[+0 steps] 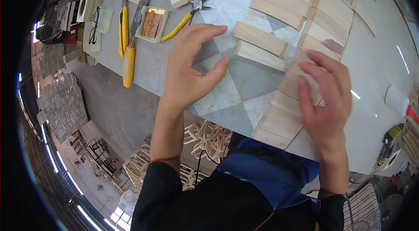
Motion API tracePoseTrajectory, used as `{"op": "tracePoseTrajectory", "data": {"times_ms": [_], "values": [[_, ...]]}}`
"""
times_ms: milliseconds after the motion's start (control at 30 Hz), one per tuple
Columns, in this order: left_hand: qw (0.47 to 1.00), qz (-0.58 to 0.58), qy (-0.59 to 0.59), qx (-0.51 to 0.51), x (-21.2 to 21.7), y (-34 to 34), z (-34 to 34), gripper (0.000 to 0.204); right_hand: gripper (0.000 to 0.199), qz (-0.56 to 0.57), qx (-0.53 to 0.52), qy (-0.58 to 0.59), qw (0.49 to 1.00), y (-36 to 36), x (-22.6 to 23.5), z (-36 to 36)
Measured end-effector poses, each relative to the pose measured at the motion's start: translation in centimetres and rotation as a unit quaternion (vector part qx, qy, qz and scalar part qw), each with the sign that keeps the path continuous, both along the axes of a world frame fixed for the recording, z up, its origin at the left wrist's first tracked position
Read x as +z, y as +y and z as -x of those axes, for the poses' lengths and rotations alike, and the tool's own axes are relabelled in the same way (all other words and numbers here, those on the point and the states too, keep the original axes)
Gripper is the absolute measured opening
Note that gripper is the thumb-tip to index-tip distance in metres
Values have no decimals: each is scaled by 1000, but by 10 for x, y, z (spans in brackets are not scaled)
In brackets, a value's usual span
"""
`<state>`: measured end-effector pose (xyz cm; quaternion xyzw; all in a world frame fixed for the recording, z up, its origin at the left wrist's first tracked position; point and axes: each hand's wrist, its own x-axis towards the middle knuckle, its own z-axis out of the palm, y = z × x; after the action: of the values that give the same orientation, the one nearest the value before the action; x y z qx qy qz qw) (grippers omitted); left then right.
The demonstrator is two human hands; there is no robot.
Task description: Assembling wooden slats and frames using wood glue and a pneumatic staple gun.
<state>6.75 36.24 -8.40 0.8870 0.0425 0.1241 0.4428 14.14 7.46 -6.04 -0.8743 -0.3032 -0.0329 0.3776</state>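
Over tiled bench [244, 95]: left hand [190, 67] hovers, fingers spread; right hand [325, 100], fingers loosely spread, rests on wood slat row [279, 119] — best kept flat, edges flush.

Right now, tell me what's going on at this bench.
A person works over a grey tiled table covered with rows of pale wooden blocks. The right hand rests on the near blocks; the left hand hovers open above bare tabletop beside two loose blocks. Yellow-handled pliers and knives lie untouched further back.
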Motion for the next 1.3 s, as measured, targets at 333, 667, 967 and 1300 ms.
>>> {"op": "tracePoseTrajectory", "data": {"times_ms": [333,667,967,1300], "values": [[982,-173,-8,-78,-1,-10,-8,45,27,51,-107,25,993,-52,-12,12],[935,-317,-77,-137,4,-9,-8,22,25,35,-126,-11,991,-69,-28,10],[948,-275,-41,-155,17,-18,-13,28,22,31,-154,-14,987,-76,-38,13],[943,-75,209,-246,70,9,34,24,24,20,-158,-7,987,-79,-40,9]]}}
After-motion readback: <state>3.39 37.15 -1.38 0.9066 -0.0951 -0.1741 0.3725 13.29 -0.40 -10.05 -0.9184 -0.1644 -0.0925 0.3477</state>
